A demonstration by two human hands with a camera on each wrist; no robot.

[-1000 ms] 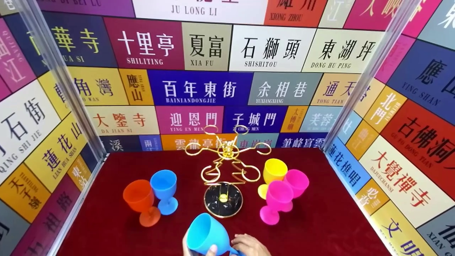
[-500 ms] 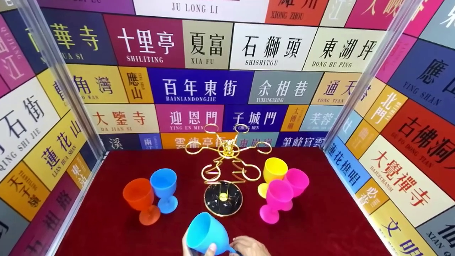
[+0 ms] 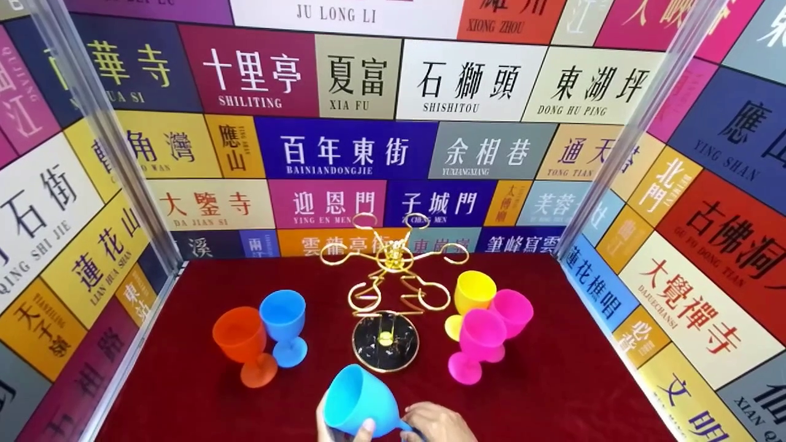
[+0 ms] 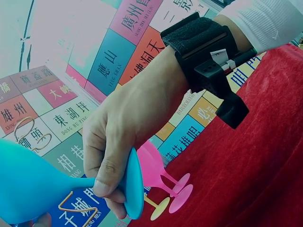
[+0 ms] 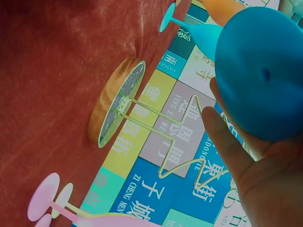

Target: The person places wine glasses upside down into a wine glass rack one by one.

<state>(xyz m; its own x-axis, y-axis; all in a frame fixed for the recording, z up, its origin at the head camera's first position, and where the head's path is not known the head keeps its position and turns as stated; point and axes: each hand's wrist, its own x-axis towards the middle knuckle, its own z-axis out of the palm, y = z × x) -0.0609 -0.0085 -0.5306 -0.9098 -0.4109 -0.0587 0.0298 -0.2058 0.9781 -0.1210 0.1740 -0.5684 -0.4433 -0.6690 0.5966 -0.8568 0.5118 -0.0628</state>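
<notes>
A light-blue plastic goblet (image 3: pixel 359 402) is held tilted at the near edge, its mouth facing up and left. My left hand (image 3: pixel 366 431) grips the bowl, thumb on the near side; most of that hand is out of view. My right hand (image 3: pixel 439 423) holds the stem end. In the left wrist view the right hand (image 4: pixel 111 137) pinches the stem beside the goblet's round foot (image 4: pixel 134 187). From the right wrist, the goblet's foot (image 5: pixel 265 73) hides part of the right hand (image 5: pixel 270 184). Beyond it stands a gold wire rack (image 3: pixel 393 261) on a black round base (image 3: pixel 385 353).
An orange goblet (image 3: pixel 241 337) and a blue goblet (image 3: pixel 284 319) stand left of the rack. To its right are a yellow goblet (image 3: pixel 475 291) and two pink goblets (image 3: pixel 483 334), close together. Printed panels (image 3: pixel 344 147) wall in the dark red cloth (image 3: pixel 196 405).
The held goblet has shifted very slightly to the right and up. My right hand has moved a little to the right with the stem. The rack and standing goblets keep their places.
</notes>
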